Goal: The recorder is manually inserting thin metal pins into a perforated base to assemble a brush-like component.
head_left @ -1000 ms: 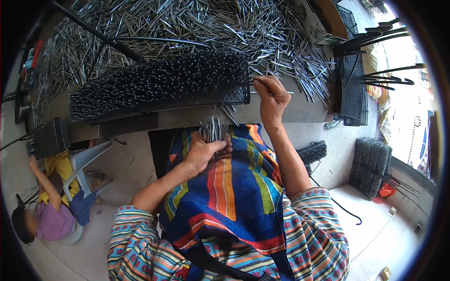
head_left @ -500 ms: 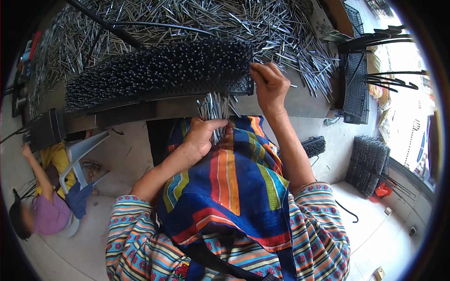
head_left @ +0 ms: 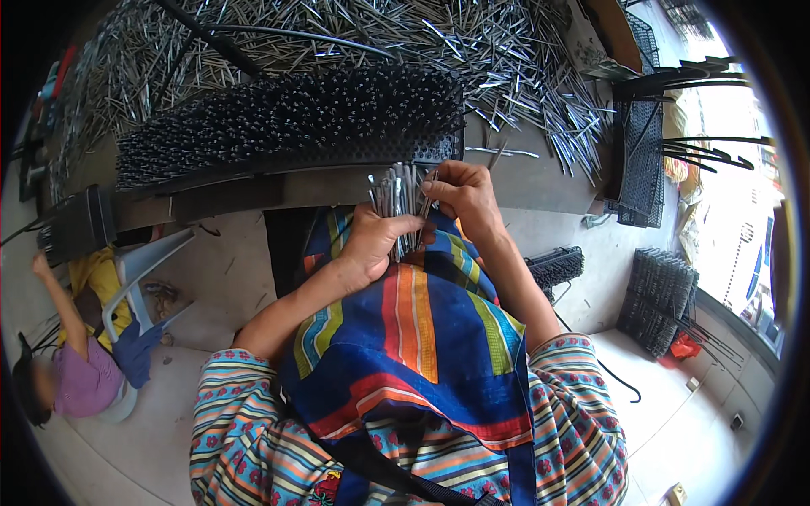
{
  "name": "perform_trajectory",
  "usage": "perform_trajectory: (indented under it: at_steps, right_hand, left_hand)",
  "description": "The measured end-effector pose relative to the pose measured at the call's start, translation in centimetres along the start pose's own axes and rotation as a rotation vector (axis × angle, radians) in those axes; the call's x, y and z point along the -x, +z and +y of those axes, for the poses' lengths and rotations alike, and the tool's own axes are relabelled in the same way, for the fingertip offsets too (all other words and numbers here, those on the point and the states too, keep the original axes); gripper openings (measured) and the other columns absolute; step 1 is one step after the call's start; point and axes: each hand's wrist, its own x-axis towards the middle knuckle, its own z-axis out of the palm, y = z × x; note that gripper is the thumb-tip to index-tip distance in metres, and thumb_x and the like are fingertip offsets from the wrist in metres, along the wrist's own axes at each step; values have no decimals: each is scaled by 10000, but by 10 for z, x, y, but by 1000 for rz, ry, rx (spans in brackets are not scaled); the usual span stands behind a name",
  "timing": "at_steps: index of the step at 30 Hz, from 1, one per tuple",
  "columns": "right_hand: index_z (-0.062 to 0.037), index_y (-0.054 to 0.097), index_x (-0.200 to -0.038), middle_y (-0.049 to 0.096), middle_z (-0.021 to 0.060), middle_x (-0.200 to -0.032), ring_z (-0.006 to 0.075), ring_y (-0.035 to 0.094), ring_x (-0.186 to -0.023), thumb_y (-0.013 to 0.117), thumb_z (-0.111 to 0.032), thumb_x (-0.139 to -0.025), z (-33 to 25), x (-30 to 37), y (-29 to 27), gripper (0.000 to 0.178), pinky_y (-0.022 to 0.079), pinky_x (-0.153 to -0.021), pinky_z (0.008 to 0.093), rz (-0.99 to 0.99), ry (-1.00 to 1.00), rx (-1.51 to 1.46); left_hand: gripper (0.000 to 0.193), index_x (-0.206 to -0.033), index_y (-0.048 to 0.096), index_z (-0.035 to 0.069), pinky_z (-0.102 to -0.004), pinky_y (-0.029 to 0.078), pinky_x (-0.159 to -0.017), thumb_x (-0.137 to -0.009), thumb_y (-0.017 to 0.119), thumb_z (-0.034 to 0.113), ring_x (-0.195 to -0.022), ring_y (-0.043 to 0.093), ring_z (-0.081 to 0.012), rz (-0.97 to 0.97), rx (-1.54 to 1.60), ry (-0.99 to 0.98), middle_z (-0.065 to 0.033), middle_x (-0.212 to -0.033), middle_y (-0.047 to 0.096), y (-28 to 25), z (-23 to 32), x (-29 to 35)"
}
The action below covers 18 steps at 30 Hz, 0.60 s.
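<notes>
My left hand (head_left: pixel 371 243) is closed around a bundle of thin silvery metal rods (head_left: pixel 398 196), which stand upright just before the table edge. At the right side of that bundle, the fingers of my right hand (head_left: pixel 467 198) pinch together on one or more of the rods. Just beyond both hands lies a long black rack (head_left: pixel 287 122), densely filled with upright dark pins with shiny tips. Its near right corner shows a bare strip of perforated holes. Which rods my right fingertips grip is partly hidden by the fingers.
A large heap of loose metal rods (head_left: pixel 337 34) covers the table (head_left: pixel 540 181) behind the rack. Black mesh baskets (head_left: pixel 637 164) and hooked rods (head_left: pixel 700 152) stand at the right. Filled black racks (head_left: pixel 658 299) rest on the floor. Another person (head_left: pixel 89 371) sits at the left by a grey chair (head_left: pixel 152 278).
My right hand has moved from the rack's right end back and left to the rods in my left hand. My left hand keeps its grip, nearly in place.
</notes>
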Motion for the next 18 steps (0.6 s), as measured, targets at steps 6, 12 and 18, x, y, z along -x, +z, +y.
perform_trajectory:
  at_steps: [6,12,18]
  right_hand:
    - [-1,663,-827,571,-20,-627,25,433,-489,679,-11,-823,-9,-6,9,19,300,-426,190,284,-343,-68]
    - [1,671,-848,577,-10,-692,35,469,-563,686,55,-786,-27,-30,13,85,353,-505,183,436,-785,235]
    - [23,657,-830,572,10,-707,50,492,-626,688,87,-745,-41,-29,17,111,386,-563,199,347,-912,506]
  left_hand:
    - [189,-1029,653,6,-302,569,-632,-843,628,30,-746,688,-210,215,14,-17,-115,-827,692,-24,-5,-5]
    - [111,-920,652,9,-315,537,-557,-842,654,87,-660,677,-207,192,93,-116,-118,-787,690,-17,2,3]
    - [107,-909,650,5,-323,536,-565,-850,643,94,-669,679,-214,161,153,-103,-119,-785,689,-15,6,3]
